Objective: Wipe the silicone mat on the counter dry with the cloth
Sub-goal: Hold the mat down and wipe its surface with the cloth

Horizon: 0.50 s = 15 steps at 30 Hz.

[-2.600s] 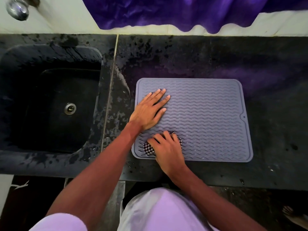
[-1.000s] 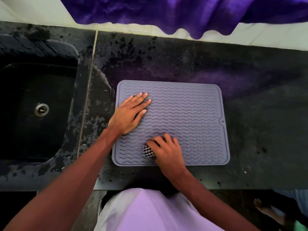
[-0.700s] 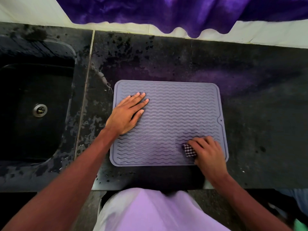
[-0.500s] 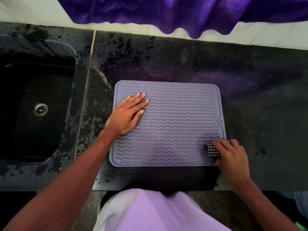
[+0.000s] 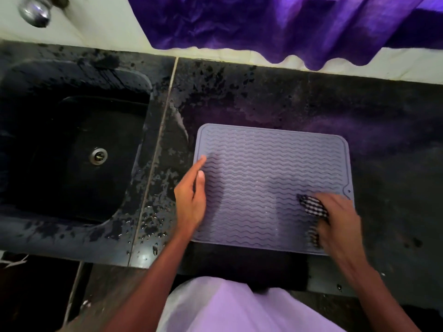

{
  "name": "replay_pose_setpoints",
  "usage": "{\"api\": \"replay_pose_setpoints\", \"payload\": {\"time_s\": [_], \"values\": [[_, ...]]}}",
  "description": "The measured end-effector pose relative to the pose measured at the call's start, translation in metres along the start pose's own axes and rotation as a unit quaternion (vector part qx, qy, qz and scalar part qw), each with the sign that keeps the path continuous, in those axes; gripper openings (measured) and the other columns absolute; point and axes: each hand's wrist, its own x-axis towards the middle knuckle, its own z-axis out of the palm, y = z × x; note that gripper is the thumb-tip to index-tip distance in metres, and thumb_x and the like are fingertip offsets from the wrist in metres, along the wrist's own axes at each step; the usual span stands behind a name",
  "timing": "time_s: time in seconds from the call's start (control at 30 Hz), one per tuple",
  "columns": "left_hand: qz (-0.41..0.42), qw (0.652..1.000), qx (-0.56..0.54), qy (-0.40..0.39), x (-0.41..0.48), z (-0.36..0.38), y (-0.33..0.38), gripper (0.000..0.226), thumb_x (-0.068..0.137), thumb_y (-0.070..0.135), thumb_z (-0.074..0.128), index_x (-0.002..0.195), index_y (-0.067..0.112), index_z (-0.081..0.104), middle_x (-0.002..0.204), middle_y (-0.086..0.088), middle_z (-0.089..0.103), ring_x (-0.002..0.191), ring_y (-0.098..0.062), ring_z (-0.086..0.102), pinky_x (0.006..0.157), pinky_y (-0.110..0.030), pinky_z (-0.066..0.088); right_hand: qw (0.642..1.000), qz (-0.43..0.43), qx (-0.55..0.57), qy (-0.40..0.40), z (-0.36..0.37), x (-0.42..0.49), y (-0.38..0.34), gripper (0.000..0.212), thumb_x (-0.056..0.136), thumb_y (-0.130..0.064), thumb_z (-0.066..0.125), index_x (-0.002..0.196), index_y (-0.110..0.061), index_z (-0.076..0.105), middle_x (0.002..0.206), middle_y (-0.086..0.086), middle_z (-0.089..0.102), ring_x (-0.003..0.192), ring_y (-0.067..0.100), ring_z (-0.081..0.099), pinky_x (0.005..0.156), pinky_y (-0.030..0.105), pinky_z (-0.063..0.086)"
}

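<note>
A grey silicone mat [image 5: 271, 178] with wavy ridges lies flat on the dark counter [image 5: 311, 104]. My right hand [image 5: 340, 221] grips a bunched black-and-white checked cloth [image 5: 312, 208] at the mat's near right corner; the hand is motion-blurred. My left hand [image 5: 191, 200] is at the mat's left edge, turned on its side with fingers straight, the fingertips reaching onto the mat.
A dark sink [image 5: 79, 149] with a metal drain [image 5: 98, 156] sits left of the mat. Water drops speckle the counter strip [image 5: 153, 212] between sink and mat. A purple cloth [image 5: 275, 25] hangs at the back wall. A chrome tap [image 5: 36, 10] is top left.
My right hand swept the cloth from the mat's near left to its near right corner. My left hand lifted from lying flat on the mat and turned onto its side at the left edge.
</note>
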Motion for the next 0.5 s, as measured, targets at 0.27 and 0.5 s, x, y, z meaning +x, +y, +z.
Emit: {"api": "replay_pose_setpoints", "payload": {"time_s": [0.27, 0.5], "values": [[0.0, 0.999, -0.014, -0.033, -0.018, 0.004, -0.01, 0.051, 0.108, 0.03, 0.03, 0.152, 0.008, 0.043, 0.152, -0.003, 0.053, 0.142, -0.009, 0.047, 0.117, -0.026, 0.037, 0.922, -0.349, -0.059, -0.154, 0.068, 0.078, -0.114, 0.031, 0.08, -0.012, 0.053, 0.103, -0.028, 0.066, 0.106, -0.009, 0.061, 0.107, 0.018, 0.05, 0.091, 0.034, 0.034], [0.018, 0.996, 0.064, -0.066, -0.018, 0.01, -0.014, 0.053, 0.108, 0.037, 0.026, 0.153, 0.015, 0.042, 0.152, 0.002, 0.052, 0.141, -0.008, 0.046, 0.117, -0.031, 0.038, 0.859, -0.41, -0.07, -0.299, 0.083, 0.101, -0.106, 0.057, 0.059, -0.003, 0.071, 0.112, -0.024, 0.067, 0.11, -0.009, 0.064, 0.111, 0.016, 0.046, 0.1, 0.035, 0.039]]}}
